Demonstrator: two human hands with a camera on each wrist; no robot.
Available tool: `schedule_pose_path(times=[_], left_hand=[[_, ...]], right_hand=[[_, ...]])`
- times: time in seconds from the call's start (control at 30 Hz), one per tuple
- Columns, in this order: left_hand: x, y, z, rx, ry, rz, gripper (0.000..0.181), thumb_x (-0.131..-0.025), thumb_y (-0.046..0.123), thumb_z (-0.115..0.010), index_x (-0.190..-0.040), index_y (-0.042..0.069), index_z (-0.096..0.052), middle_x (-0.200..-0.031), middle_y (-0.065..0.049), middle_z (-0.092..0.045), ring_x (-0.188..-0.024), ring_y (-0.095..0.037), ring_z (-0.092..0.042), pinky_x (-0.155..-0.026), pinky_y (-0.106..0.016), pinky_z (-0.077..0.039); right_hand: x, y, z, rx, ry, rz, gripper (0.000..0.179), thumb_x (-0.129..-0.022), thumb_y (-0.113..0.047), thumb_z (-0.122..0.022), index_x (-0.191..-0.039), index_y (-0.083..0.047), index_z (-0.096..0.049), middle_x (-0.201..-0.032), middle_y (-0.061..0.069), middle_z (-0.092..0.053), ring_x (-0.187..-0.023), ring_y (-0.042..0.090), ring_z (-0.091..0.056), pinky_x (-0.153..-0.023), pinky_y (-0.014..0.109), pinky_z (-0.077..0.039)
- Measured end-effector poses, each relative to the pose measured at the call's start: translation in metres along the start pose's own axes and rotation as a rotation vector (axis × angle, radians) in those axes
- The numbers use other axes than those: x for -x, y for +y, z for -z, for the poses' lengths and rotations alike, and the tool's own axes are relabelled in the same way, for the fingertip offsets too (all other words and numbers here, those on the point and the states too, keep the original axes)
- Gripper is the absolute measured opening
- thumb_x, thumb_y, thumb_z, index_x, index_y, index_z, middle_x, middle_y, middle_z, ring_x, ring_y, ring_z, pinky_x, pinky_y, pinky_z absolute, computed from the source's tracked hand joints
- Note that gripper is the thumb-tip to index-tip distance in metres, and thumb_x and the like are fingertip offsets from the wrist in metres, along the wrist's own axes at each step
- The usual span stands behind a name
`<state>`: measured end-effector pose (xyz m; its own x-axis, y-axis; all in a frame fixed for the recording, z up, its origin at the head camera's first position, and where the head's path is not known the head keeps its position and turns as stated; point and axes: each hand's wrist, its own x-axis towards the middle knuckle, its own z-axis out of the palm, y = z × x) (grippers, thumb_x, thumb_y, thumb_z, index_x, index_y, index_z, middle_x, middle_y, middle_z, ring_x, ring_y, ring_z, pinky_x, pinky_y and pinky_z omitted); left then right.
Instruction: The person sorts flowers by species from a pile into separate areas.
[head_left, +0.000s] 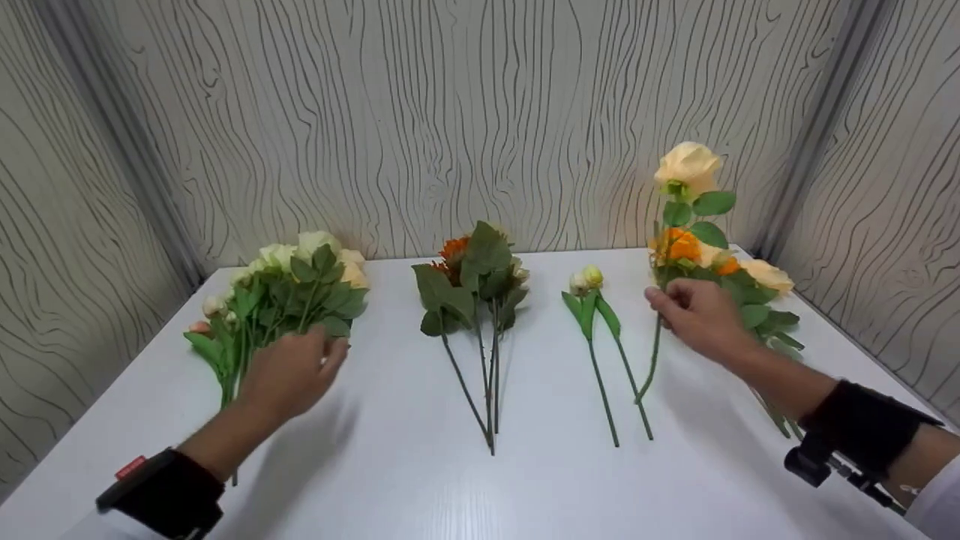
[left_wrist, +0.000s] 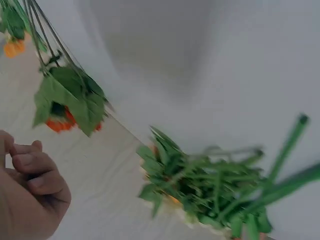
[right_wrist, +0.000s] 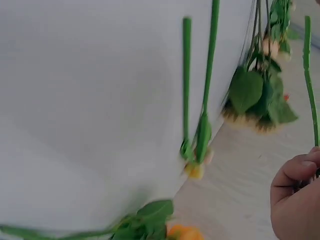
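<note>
In my right hand (head_left: 697, 311), thumb and fingers pinch the stem of a pale rose (head_left: 688, 166), near upright, bloom above them. Two tulips (head_left: 589, 324) lie just left, blooms pointing away, nearer this hand than my left hand (head_left: 289, 375), whose loosely curled fingers look empty by a leafy bunch (head_left: 271, 300).

The left bunch (head_left: 259, 296) and middle bunch (head_left: 486, 259) obstruct, with a gap between.

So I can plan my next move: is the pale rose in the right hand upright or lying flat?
Roughly upright: the pale rose shows bloom-up before the back wall, above the right hand, its stem running down below.
</note>
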<state>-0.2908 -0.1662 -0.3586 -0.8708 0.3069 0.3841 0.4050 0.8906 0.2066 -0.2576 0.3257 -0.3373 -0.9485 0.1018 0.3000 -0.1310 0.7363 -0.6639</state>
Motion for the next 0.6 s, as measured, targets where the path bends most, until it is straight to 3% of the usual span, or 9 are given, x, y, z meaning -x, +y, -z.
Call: schedule_pose_path(times=[0.17,0.33,0.47,0.6], left_hand=[[0.001,-0.058,0.008,-0.133,-0.211,0.146,0.037,-0.101,0.03,-0.049,-0.074,0.005,-0.054,-0.06,-0.007,-0.05,-0.05,-0.021,-0.048,-0.044,-0.036,-0.038],[0.004,-0.086,0.008,-0.129,-0.389,0.233,0.038,-0.101,0.031,-0.05,-0.072,0.007,-0.055,-0.064,-0.008,-0.053,-0.057,-0.022,-0.052,-0.051,-0.039,-0.042],[0.003,-0.094,0.005,-0.082,-0.444,0.246,0.033,-0.1,0.027,-0.053,-0.074,0.007,-0.053,-0.064,-0.005,-0.049,-0.058,-0.02,-0.051,-0.053,-0.037,-0.042],[-0.001,-0.104,0.004,-0.078,-0.444,0.281,0.034,-0.101,0.02,-0.046,-0.068,0.01,-0.051,-0.061,-0.002,-0.045,-0.056,-0.019,-0.047,-0.052,-0.036,-0.04]], right_hand=[[-0.018,0.045,0.034,0.252,-0.006,-0.001,0.039,-0.101,-0.031,-0.057,-0.081,0.001,-0.061,-0.061,0.001,-0.047,-0.058,0.017,-0.044,-0.051,0.028,-0.037],[-0.024,0.083,0.058,0.377,-0.15,-0.051,0.041,-0.1,-0.025,-0.056,-0.066,-0.003,-0.058,-0.054,-0.002,-0.042,-0.052,0.014,-0.041,-0.049,0.029,-0.036],[-0.022,0.105,0.065,0.437,-0.238,-0.063,0.047,-0.097,-0.021,-0.059,-0.053,-0.016,-0.042,-0.049,-0.007,-0.032,-0.046,0.009,-0.033,-0.047,0.027,-0.031],[-0.02,0.119,0.065,0.47,-0.338,-0.086,0.046,-0.095,-0.021,-0.061,-0.055,-0.019,-0.04,-0.05,-0.009,-0.033,-0.045,0.008,-0.038,-0.046,0.026,-0.035]])
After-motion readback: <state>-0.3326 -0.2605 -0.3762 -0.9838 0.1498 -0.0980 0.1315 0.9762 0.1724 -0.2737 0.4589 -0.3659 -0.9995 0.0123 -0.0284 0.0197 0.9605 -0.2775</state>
